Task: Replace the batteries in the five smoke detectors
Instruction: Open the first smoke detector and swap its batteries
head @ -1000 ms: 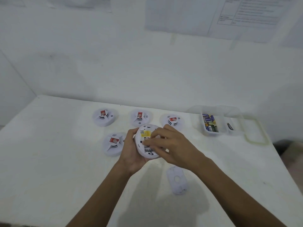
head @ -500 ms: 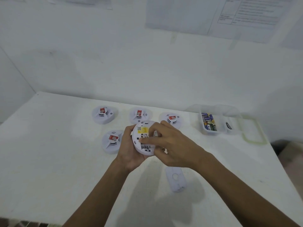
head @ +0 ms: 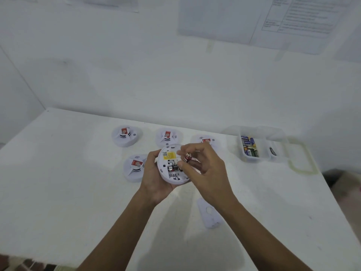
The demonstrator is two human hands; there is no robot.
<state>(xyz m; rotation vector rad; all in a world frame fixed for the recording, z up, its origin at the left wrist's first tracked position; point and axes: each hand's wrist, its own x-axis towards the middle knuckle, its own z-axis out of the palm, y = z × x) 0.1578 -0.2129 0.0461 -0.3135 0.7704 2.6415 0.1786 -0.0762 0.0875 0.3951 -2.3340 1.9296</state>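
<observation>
Aloft, battery (head: 188, 158) in right hand (head: 207, 170)

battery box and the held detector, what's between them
Head view: the right hand, pinching a red battery, lies between the held smoke detector and the battery box; beyond the hand, bare table.

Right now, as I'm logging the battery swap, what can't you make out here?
All head view:
- Wall sheet: print blurred, cut off by the top edge.
- Held detector: the right hand and its pinched battery cover part of the bay; cells left unclear.
- Rear right detector: near half behind that hand.
- Cover: one edge under the right forearm.
- Batteries in the tub: labels too small to read.
</observation>
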